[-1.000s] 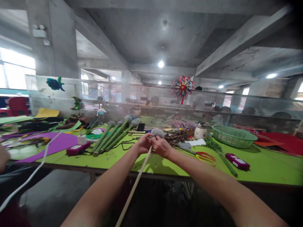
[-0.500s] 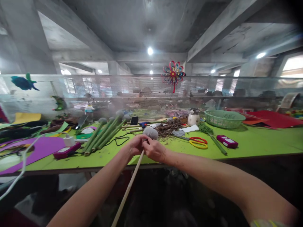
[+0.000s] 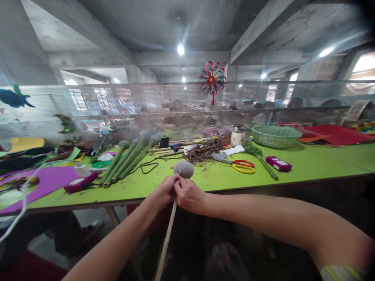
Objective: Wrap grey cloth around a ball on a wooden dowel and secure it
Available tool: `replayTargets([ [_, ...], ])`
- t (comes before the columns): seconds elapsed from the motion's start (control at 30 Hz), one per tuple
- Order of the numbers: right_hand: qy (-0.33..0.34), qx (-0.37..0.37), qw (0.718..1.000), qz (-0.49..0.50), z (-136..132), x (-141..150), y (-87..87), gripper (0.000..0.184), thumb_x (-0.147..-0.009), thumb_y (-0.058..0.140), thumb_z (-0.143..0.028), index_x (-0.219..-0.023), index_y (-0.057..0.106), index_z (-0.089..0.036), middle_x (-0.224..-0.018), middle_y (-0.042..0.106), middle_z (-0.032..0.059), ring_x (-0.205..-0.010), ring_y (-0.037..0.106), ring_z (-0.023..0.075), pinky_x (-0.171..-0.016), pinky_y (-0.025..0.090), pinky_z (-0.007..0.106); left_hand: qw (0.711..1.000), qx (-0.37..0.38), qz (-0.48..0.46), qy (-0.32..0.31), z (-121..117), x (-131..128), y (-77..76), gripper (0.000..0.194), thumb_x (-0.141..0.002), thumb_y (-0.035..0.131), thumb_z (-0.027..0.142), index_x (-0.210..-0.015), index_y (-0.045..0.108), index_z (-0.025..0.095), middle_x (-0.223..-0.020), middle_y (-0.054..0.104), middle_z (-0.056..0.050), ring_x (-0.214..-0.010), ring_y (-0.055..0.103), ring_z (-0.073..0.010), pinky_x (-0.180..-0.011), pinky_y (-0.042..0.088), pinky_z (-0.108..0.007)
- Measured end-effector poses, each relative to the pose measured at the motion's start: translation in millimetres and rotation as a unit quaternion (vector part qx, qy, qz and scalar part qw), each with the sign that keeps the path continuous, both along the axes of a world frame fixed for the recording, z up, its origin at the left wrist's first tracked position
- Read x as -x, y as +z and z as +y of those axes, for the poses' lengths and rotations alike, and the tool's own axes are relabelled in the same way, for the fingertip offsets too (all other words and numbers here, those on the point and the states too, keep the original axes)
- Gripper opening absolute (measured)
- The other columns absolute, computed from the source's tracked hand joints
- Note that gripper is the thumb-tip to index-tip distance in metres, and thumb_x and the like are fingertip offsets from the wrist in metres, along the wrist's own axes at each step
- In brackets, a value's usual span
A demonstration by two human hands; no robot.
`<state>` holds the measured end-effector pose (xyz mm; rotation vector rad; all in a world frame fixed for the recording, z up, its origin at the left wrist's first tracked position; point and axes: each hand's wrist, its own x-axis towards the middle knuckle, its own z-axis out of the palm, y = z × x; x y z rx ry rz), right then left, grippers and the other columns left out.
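A grey fabric-covered ball (image 3: 183, 169) sits at the upper end of a pale wooden stick (image 3: 167, 238). Just beneath the ball, my left hand (image 3: 167, 190) and my right hand (image 3: 189, 196) meet, both closed around the neck where ball and stick join. Their fingers hide the join itself. From there the stick slants down toward the bottom of the view. Behind my hands on the green table lies a heap of dry brown twigs (image 3: 206, 151). Scissors (image 3: 243, 166) with red and yellow handles rest to the right of it.
Several green-wrapped stems (image 3: 127, 164) with grey heads lie at left, near a purple box (image 3: 81, 182) and a purple sheet (image 3: 55, 185). Rightward are a green basket (image 3: 275, 137), another purple box (image 3: 278, 163) and a jar (image 3: 237, 136). The table's front edge (image 3: 234, 190) runs behind my hands.
Both hands have come lower and nearer with the ball and stick, now in front of the table edge. More of the ball shows above the fingers. The view has shifted slightly.
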<state>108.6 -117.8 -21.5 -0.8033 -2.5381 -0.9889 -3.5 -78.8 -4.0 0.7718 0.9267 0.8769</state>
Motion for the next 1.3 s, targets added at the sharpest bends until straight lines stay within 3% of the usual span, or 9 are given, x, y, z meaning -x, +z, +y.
replayTargets([
  [0.2,-0.001,0.022,0.999,0.047,-27.2,1.3,13.3,0.027,-0.088,0.040,-0.012,-0.101,0.061,0.001,-0.099,0.059,0.0233,-0.094,0.048,0.0304,-0.075,0.043,0.046,0.998,-0.031,0.029,0.044,-0.8,4.8,1.3,0.017,-0.061,0.049,0.015,-0.048,0.039,0.020,-0.039,0.045,0.003,-0.036,0.045,-0.0103,-0.035,0.035,-0.021],
  [0.33,0.014,0.111,0.971,0.210,-43.8,-10.9,20.5,0.027,-0.086,0.047,-0.016,-0.108,0.059,-0.007,-0.106,0.058,0.0187,-0.101,0.047,0.0278,-0.085,0.042,0.044,0.994,-0.092,0.031,0.057,-9.2,7.5,5.1,0.011,-0.060,0.048,0.015,-0.051,0.043,0.018,-0.041,0.044,0.003,-0.036,0.042,-0.0092,-0.035,0.031,-0.021],
  [0.5,0.005,0.256,0.817,0.517,-27.3,-38.8,11.8,0.017,-0.084,0.052,-0.021,-0.088,0.068,-0.013,-0.091,0.064,0.0116,-0.087,0.058,0.0213,-0.077,0.048,0.035,0.983,-0.167,0.060,0.056,-23.2,7.1,9.4,0.016,-0.062,0.045,0.016,-0.047,0.041,0.019,-0.041,0.039,0.003,-0.040,0.042,-0.0106,-0.039,0.030,-0.022],
  [0.63,0.022,0.433,0.670,0.602,-19.4,-38.3,12.6,0.027,-0.080,0.059,-0.035,-0.089,0.069,-0.012,-0.090,0.069,0.0100,-0.084,0.062,0.0213,-0.073,0.049,0.032,0.965,-0.229,0.100,0.079,-32.6,2.0,7.9,0.021,-0.065,0.046,0.011,-0.046,0.041,0.019,-0.040,0.038,0.004,-0.041,0.037,-0.0099,-0.041,0.026,-0.022],
  [0.8,0.078,0.490,0.581,0.645,-31.0,-7.4,22.3,0.040,-0.076,0.063,-0.045,-0.094,0.069,-0.010,-0.092,0.071,0.0102,-0.089,0.063,0.0230,-0.084,0.047,0.035,0.914,-0.352,0.146,0.138,-36.6,-4.6,2.7,0.018,-0.067,0.054,0.007,-0.080,0.059,0.017,-0.079,0.063,-0.003,-0.079,0.055,-0.0189,-0.070,0.042,-0.024],
  [0.93,0.104,0.514,0.488,0.698,-29.8,9.1,19.4,0.047,-0.074,0.064,-0.048,-0.099,0.067,-0.008,-0.092,0.071,0.0115,-0.089,0.064,0.0235,-0.085,0.048,0.034,0.853,-0.437,0.257,0.120,-44.1,-6.3,2.3,0.032,-0.067,0.060,0.010,-0.097,0.055,0.021,-0.106,0.059,-0.010,-0.107,0.049,-0.0281,-0.094,0.034,-0.032],
  [1.0,0.106,0.519,0.462,0.711,-26.3,11.4,15.1,0.049,-0.076,0.061,-0.052,-0.098,0.068,-0.008,-0.088,0.072,0.0111,-0.088,0.064,0.0240,-0.084,0.048,0.034,0.860,-0.418,0.264,0.126,-49.7,-6.8,4.3,0.029,-0.065,0.062,0.009,-0.091,0.054,0.021,-0.097,0.057,-0.010,-0.109,0.048,-0.0304,-0.094,0.033,-0.033],
  [1.17,0.083,0.536,0.475,0.693,-26.4,8.9,6.2,0.054,-0.077,0.057,-0.058,-0.092,0.071,-0.008,-0.080,0.072,0.0099,-0.084,0.065,0.0248,-0.082,0.048,0.035,0.890,-0.380,0.199,0.156,-62.2,-4.5,6.8,0.024,-0.060,0.063,0.008,-0.077,0.053,0.022,-0.074,0.052,-0.007,-0.102,0.049,-0.0327,-0.091,0.033,-0.033],
  [1.3,0.142,0.585,0.414,0.683,-35.0,6.7,3.8,0.053,-0.078,0.059,-0.055,-0.100,0.069,-0.009,-0.086,0.072,0.0094,-0.083,0.065,0.0215,-0.086,0.047,0.035,0.877,-0.401,0.235,0.124,-69.1,-1.4,1.8,0.015,-0.068,0.062,0.015,-0.078,0.053,0.022,-0.076,0.052,-0.007,-0.094,0.051,-0.0301,-0.087,0.034,-0.032],
])
